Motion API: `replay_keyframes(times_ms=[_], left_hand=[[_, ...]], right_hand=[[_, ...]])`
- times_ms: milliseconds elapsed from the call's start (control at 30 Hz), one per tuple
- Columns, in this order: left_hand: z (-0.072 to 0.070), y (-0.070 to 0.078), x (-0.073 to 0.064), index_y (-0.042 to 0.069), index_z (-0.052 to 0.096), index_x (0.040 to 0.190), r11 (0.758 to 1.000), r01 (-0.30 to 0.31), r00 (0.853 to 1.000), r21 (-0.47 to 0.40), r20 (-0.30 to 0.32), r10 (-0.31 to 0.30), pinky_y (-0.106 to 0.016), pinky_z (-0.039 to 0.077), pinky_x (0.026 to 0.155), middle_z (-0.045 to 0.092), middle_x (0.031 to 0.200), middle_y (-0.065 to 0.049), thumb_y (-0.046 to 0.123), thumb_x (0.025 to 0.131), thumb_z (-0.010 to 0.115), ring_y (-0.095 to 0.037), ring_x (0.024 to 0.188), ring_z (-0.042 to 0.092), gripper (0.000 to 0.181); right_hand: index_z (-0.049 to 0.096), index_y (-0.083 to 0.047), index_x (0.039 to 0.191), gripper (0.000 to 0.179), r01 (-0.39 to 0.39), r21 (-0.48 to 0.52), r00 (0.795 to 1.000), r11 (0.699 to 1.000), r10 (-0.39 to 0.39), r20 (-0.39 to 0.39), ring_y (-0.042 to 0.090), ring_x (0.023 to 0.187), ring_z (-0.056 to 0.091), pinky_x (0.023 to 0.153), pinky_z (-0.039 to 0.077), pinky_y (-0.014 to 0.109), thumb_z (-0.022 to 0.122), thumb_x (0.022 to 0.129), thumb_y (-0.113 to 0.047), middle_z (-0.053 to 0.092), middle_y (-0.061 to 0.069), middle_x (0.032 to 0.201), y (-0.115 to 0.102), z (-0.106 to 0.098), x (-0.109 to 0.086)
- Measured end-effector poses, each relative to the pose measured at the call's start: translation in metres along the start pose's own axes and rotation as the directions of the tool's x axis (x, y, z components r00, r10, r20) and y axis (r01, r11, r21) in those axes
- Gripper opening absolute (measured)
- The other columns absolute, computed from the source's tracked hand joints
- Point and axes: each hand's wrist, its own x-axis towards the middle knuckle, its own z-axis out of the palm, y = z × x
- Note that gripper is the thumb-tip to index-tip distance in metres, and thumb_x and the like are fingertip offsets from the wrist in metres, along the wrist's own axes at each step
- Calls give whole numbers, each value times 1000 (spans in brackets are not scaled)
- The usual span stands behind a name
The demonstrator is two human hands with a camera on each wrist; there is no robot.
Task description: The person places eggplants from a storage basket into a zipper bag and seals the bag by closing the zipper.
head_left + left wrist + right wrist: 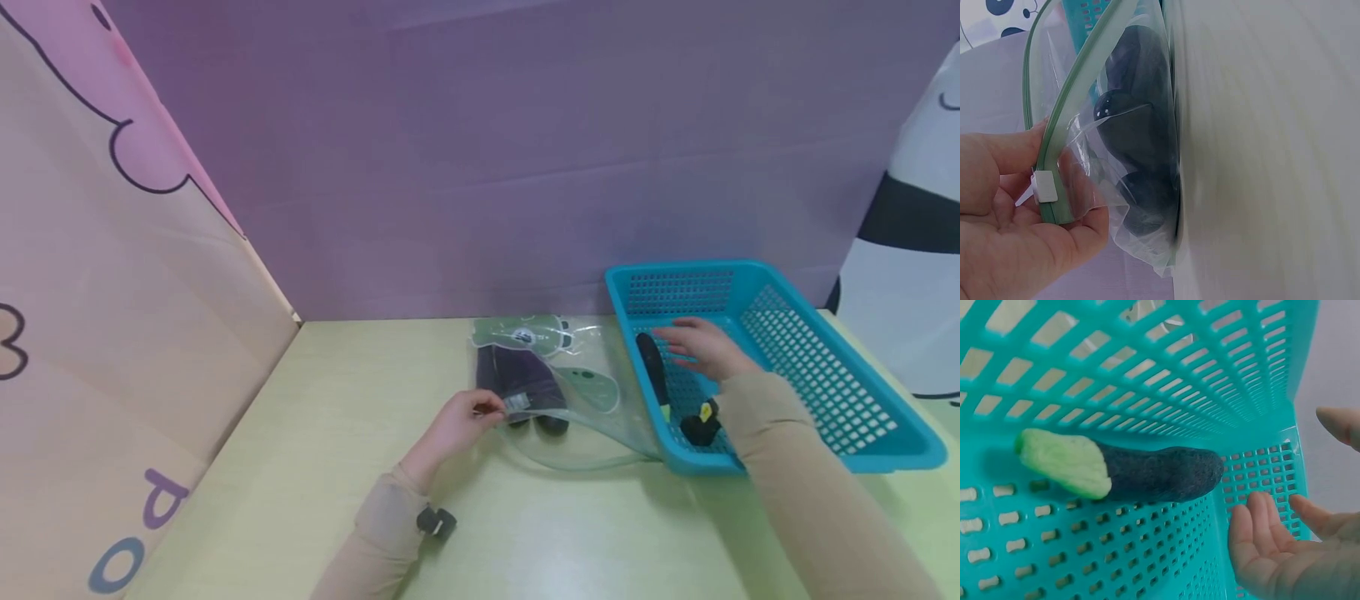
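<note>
My left hand (463, 425) pinches the green zip edge (1071, 84) of a clear zip bag (1079, 159), close to its white slider (1044, 186). The mouth of the bag gapes. Inside lie dark, smooth, rounded things (1132, 131) that resemble eggplants, partly veiled by the plastic. Over the blue basket (750, 268), my right hand (708, 350) reaches in with its fingers extended and nothing in its grasp. An eggplant (1160, 474) with a pale green cap lies along the basket's side wall, just beyond those fingertips.
The basket stands at the right of the pale wooden table (360, 367), beside the bag. A purple cloth backdrop (465, 167) rises behind the table edge. Printed cloth (112, 292) hangs at the left. A small black camera (437, 522) sits on the left wrist.
</note>
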Motion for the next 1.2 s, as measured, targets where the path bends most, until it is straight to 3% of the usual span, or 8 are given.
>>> replay_keyframes(times_ms=[400, 667, 967, 1200], left_hand=[[1, -2, 1, 1, 67, 93, 1000, 4, 1000, 3, 2, -4, -22, 52, 72, 68, 94, -12, 2, 88, 61, -22, 88, 63, 8], [1, -3, 1, 2, 67, 92, 1000, 4, 1000, 3, 4, -4, -24, 52, 73, 68, 93, -11, 3, 88, 61, -21, 88, 63, 7], [1, -2, 1, 1, 67, 92, 1000, 3, 1000, 13, -3, -3, -27, 53, 77, 68, 92, -11, 2, 88, 61, -22, 88, 63, 7], [1, -2, 1, 2, 67, 91, 1000, 1, 1000, 5, -1, -1, -25, 53, 75, 68, 93, -11, 2, 88, 62, -23, 89, 63, 7]], right_hand=[[-13, 6, 146, 88, -90, -122, 992, 988, 100, 82, 52, 138, 11, 112, 27, 55, 49, 97, -34, -4, 37, 150, 4, 2, 9], [-15, 6, 145, 88, -163, -114, 981, 980, 173, 85, 52, 137, 14, 108, 33, 55, 45, 97, -36, 2, 40, 148, 5, 5, 11], [-15, 0, 147, 100, -168, -70, 980, 983, 174, 101, 50, 139, 12, 104, 39, 52, 52, 92, -49, 0, 36, 151, 40, -5, 45], [-15, 6, 145, 91, -179, -58, 971, 982, 186, 148, 52, 137, 12, 104, 38, 55, 48, 96, -37, 0, 41, 148, 17, 5, 19]])
